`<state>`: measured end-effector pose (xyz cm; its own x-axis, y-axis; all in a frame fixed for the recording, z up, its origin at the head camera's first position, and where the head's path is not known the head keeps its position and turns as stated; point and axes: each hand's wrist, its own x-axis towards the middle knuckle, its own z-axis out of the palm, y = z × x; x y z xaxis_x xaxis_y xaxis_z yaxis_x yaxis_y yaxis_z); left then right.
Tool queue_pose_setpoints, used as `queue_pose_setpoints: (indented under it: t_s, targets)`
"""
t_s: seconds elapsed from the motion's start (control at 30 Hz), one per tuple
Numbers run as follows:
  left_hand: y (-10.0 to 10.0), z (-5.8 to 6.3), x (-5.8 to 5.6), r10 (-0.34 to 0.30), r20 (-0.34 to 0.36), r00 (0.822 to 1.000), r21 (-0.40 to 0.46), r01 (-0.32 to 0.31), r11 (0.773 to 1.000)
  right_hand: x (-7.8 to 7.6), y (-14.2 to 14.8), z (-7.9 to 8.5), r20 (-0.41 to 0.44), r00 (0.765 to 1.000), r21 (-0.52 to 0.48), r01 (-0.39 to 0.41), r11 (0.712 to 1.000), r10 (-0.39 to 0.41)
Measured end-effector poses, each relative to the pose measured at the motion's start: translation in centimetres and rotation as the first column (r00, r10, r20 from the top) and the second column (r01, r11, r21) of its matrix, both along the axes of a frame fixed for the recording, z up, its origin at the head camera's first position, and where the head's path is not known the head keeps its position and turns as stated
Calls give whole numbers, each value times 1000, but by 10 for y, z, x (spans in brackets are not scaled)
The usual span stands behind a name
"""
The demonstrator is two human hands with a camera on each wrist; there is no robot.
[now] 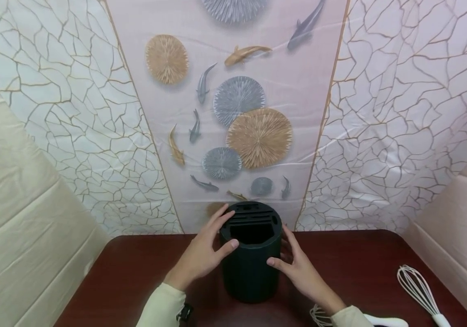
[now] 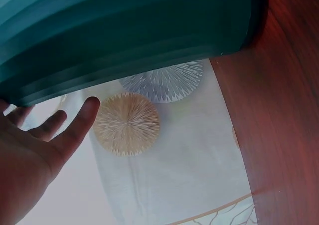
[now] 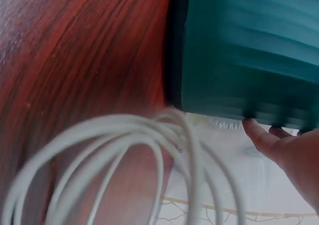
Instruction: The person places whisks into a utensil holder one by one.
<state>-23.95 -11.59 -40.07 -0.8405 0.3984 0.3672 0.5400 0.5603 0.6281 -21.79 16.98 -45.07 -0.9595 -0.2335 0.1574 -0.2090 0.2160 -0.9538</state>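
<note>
A dark green, round utensil holder (image 1: 250, 272) with a slotted black top stands upright on the table, between both hands. At its left side, my left hand (image 1: 202, 252) has its thumb by the front rim and its fingers along the top edge. The left wrist view shows those fingers (image 2: 75, 127) spread and fairly straight beside the ribbed wall. On the opposite side, my right hand (image 1: 305, 268) has its thumb at the front wall and its other fingers partly hidden behind the holder. Fingertips (image 3: 251, 125) meet the wall in the right wrist view.
One whisk (image 1: 419, 290) lies at the right end of the dark red table (image 1: 135, 272). A second whisk (image 1: 385, 321) is partly covered by the right sleeve, its wires (image 3: 144, 135) close to the right wrist camera. Patterned cloth (image 1: 258, 181) hangs behind the table.
</note>
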Motion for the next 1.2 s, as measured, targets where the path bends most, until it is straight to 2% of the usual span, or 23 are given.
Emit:
queue_pose_setpoints:
  t_s: [0.23, 0.33, 0.47, 0.67, 0.9, 1.1, 1.2]
  targets:
    - [3, -4, -3, -2, -27, 1000, 9, 2, 1000, 4, 24, 7, -5, 1000, 97, -19, 995, 20]
    - [6, -6, -3, 4, -40, 999, 9, -4, 1000, 11, 46, 10, -37, 996, 141, -73, 987, 79]
    - [9, -4, -3, 8, -41, 999, 14, -7, 1000, 18, 82, 14, -67, 979, 152, -180, 972, 192]
    - [10, -3, -3, 10, -52, 999, 22, -9, 1000, 20, 132, 16, -47, 953, 169, -289, 942, 300]
    - [6, -8, -2, 11, -49, 999, 37, -9, 999, 22, 175, 5, 18, 927, 205, -371, 906, 375]
    - [5, -11, -2, 27, -53, 998, 38, -25, 999, 18, 193, -13, 90, 894, 210, -449, 869, 440]
    - [5, -12, -3, 22, -57, 998, 38, -20, 999, 19, 197, -22, 105, 867, 205, -498, 842, 487]
